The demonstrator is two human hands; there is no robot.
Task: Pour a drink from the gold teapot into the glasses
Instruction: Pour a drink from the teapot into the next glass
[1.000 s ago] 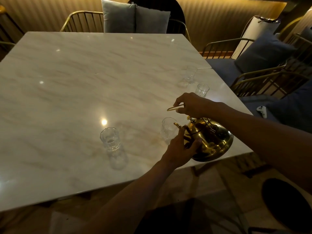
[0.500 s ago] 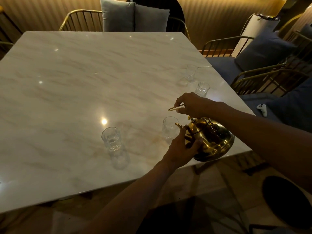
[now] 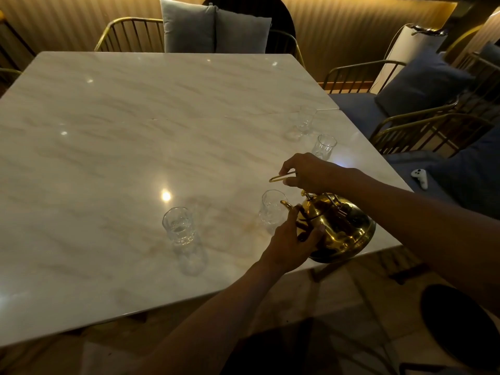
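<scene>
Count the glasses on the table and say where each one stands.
4. One glass stands left of the hands, one at the gold teapot's spout, one just beyond the right hand, one farther back near the table's right edge. None seems hidden.

L hand [image 3: 290, 240] cupped, fingers curled; R hand [image 3: 308, 173] above it, pinched shut, prob. thumb-to-index.

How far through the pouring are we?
Done: the near-left glass seems to hold some clear liquid. In hand: right hand holds the gold teapot by its handle, left hand steadies it, spout at the middle glass. Left: two far glasses look empty.
</scene>
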